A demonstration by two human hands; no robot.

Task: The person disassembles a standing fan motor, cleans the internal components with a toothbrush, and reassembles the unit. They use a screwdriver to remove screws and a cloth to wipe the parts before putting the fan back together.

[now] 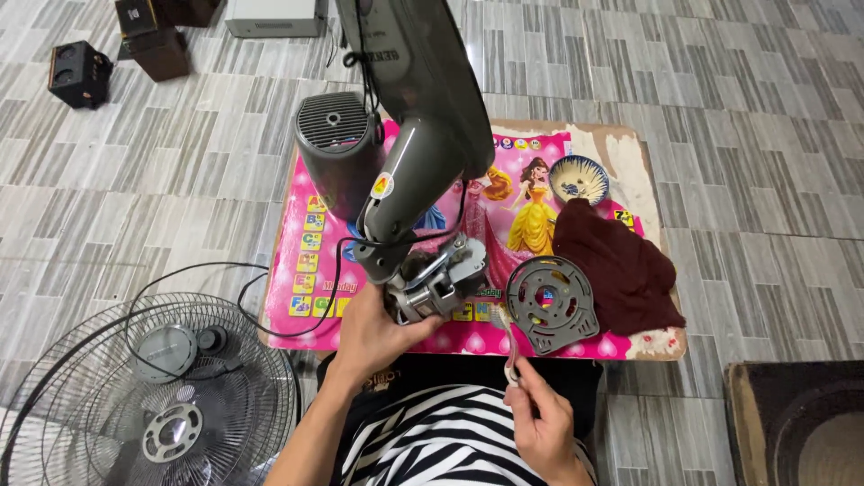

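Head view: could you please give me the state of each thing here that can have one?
Fan motor: exposed, gripped by left hand.
Rear cover: off, on the mat.
Round plate: detached, flat.
Fan guard: removed, on the floor.
Bowl: upright.
Cloth: crumpled.
Right hand: holds a small tool.

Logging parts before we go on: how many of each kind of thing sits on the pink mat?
Fan body: 1
Motor: 1
Round grey plate: 1
Dark red cloth: 1
Small bowl: 1
Total: 5
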